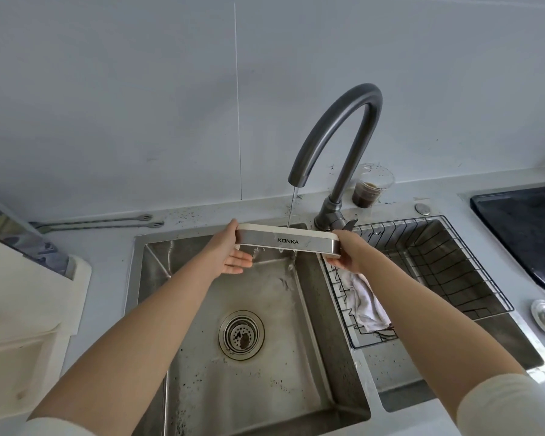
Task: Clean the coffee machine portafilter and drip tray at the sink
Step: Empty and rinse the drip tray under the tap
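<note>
The drip tray (288, 241), white with a steel front marked KONKA, hangs level over the left sink basin (265, 388). A thin stream of water from the dark curved faucet (337, 133) falls into it and spills over its front edge. My left hand (230, 250) holds the tray's left end, thumb on top and fingers underneath. My right hand (348, 253) grips its right end the same way. No portafilter is in view.
A wire drying rack (438, 272) with a white cloth (367, 305) sits in the right basin. A plastic cup (372, 187) with dark liquid stands behind the faucet. A black cooktop (529, 228) lies at right, a white appliance (22, 309) at left. Coffee grounds speckle the basin around the drain (241, 335).
</note>
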Available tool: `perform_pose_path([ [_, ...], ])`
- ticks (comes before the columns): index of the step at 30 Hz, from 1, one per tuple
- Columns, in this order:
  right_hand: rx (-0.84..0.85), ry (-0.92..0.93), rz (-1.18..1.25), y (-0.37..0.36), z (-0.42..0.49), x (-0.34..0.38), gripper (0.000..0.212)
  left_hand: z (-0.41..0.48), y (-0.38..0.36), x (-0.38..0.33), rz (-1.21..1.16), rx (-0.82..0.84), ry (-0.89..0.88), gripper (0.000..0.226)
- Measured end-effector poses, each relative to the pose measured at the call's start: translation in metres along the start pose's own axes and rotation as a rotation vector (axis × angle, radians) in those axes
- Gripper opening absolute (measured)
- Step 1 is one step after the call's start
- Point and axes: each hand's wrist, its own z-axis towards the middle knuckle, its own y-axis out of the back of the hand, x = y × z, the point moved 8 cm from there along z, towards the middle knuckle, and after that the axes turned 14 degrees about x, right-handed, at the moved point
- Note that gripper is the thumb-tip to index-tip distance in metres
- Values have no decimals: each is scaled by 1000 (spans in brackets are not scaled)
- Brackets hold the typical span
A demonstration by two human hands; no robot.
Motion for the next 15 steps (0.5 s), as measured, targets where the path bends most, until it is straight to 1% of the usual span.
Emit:
perform_pose_path([
  [9, -46, -3, 6, 28, -15, -6, 16, 11, -29, 0, 48, 32, 15, 63],
  [15, -66, -5, 31, 33, -18, -9, 15, 14, -32, 1, 47, 43, 2, 61],
])
